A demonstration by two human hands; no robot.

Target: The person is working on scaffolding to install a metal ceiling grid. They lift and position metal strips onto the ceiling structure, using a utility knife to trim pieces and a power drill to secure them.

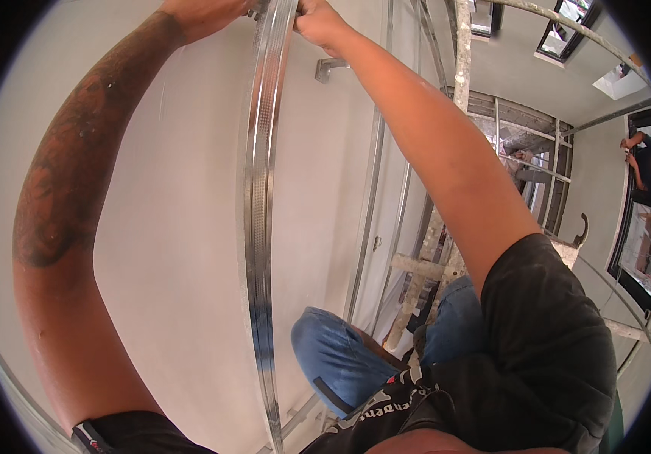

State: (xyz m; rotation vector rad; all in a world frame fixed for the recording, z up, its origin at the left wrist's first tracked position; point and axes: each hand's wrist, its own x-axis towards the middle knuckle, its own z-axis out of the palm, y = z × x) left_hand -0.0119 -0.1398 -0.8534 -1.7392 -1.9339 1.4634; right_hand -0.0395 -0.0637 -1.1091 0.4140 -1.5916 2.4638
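Observation:
A long, shiny metal stud (259, 197) with a dimpled strip runs from the top edge down to the bottom, in front of a pale wall panel. Both my arms are raised to its upper end. My left hand (208, 13) is on the stud's left side, partly cut off by the top edge, with a small dark metallic piece (252, 13) at its fingertips that I cannot make out. On the opposite side, my right hand (321, 26) has its fingers curled against the stud's edge. Below it, a small metal bracket (329, 70) sticks out near the wall.
More thin metal studs (375, 189) stand to the right. Paint-spattered scaffold poles (462, 57) and a cross brace (416, 265) rise beside my bent knee (341, 344). At far right, another person (649, 163) is by a black-framed window (643, 250). A dark hook (584, 229) projects nearby.

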